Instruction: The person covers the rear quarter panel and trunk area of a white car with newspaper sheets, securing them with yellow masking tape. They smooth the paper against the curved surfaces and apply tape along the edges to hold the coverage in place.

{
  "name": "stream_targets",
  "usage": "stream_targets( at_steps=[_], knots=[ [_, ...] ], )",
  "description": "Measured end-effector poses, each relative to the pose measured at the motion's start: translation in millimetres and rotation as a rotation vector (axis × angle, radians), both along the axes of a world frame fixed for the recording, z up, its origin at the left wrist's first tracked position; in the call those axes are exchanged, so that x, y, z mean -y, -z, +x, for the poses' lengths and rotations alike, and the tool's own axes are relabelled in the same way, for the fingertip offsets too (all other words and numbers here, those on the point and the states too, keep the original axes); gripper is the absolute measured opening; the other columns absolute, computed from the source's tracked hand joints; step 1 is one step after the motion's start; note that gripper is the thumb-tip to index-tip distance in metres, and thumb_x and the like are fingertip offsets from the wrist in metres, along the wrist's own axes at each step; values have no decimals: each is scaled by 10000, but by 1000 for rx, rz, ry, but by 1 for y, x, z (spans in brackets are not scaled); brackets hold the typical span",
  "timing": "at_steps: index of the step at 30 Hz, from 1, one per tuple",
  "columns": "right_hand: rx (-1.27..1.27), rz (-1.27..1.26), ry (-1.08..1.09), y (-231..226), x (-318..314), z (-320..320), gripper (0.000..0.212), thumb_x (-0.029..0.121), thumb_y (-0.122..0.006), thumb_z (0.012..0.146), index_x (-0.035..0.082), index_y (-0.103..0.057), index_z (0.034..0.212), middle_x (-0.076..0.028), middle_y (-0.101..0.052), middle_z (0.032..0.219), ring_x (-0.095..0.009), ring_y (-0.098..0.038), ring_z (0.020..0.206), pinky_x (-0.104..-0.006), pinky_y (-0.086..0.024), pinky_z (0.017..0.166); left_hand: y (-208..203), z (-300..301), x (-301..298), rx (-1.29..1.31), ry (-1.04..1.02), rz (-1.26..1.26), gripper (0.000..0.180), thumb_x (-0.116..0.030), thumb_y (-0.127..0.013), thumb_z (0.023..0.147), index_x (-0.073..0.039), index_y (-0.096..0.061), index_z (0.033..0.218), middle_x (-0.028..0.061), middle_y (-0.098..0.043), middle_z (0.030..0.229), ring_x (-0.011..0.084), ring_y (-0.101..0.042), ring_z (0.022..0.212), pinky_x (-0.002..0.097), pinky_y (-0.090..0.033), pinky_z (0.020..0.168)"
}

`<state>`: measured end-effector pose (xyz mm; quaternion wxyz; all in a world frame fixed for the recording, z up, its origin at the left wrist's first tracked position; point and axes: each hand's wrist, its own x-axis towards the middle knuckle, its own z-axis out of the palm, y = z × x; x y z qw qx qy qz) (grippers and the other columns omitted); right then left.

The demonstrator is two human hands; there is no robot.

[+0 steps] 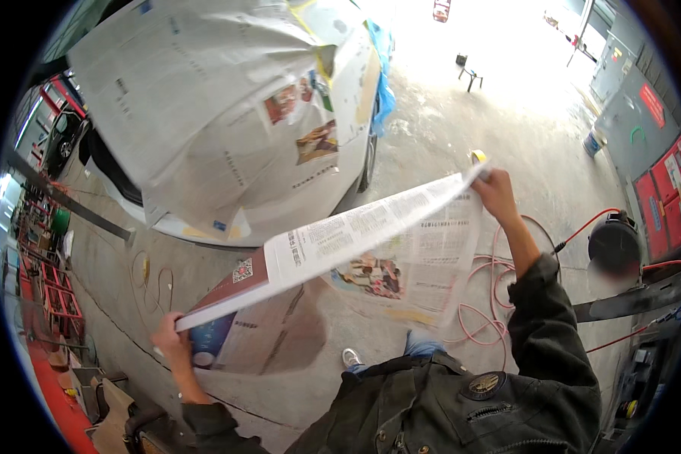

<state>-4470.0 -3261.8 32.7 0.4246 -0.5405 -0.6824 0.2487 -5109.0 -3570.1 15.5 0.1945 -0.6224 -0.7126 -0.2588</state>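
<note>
Newspaper hangs thin and folded between fingers.

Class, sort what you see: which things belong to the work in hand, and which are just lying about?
In the work:
- newspaper, held by left hand and right hand
- car, partly papered
- yellow roll, probably tape

Lying about, it seems:
- hose
- stool
- bucket

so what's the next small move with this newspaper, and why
Perhaps steady the left hand and right hand so the newspaper can settle: it is gripped near its two ends, while its hanging pages spread loosely below the folded upper strip and look partly blurred.
</note>
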Motion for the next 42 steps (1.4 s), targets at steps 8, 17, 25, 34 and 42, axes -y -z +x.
stream_targets(
  at_steps=[8, 17, 25, 34, 42],
  knots=[
    [-49, -306, -157, 36, -189, 60, 365, 333, -719, 897, -25, -736, 962, -95, -721, 810, -160, -676, 681, -302, -536, 652, -55, 130, -111, -10, 27, -181, 308, -342, -776, 797, -82, -615, 823, 133, -585, 648, 352, -585, 585, 398, -441, 541],
    [56, -334, -363, 48, -378, 77, 379, 325, -695, 919, -35, -733, 1032, -107, -734, 858, -163, -690, 732, -320, -551, 705, 10, 232, -186, 82, -250, -240, 299, -302, -736, 856, -62, -571, 789, 147, -590, 657, 360, -578, 590, 404, -425, 531],
    [532, 735, -957, 26, -364, 11, 159, 127, -710, 777, 130, -677, 932, -35, -619, 886, -211, -623, 892, -343, -518, 614, 6, 433, -387, 295, -150, -5, 841, -409, -841, 681, 2, -501, 1331, 185, -513, 1415, 356, -427, 1359, 463, -306, 1137],
    [365, 105, -1186, 70, -408, 69, 527, 293, -823, 707, 126, -667, 1182, -90, -579, 934, -270, -596, 873, -418, -503, 646, 14, 518, -476, 660, -91, 124, 160, -97, -732, 734, -31, -706, 876, 125, -720, 865, 274, -711, 800, 320, -541, 714],
    [405, -426, -1216, 235, -468, 130, 700, 484, -799, 751, 101, -603, 1303, -171, -602, 990, -355, -621, 870, -441, -517, 753, 61, 553, -464, 556, -477, 244, 93, 25, -667, 807, 51, -653, 895, 136, -693, 870, 205, -654, 782, 298, -506, 721]
  ],
)
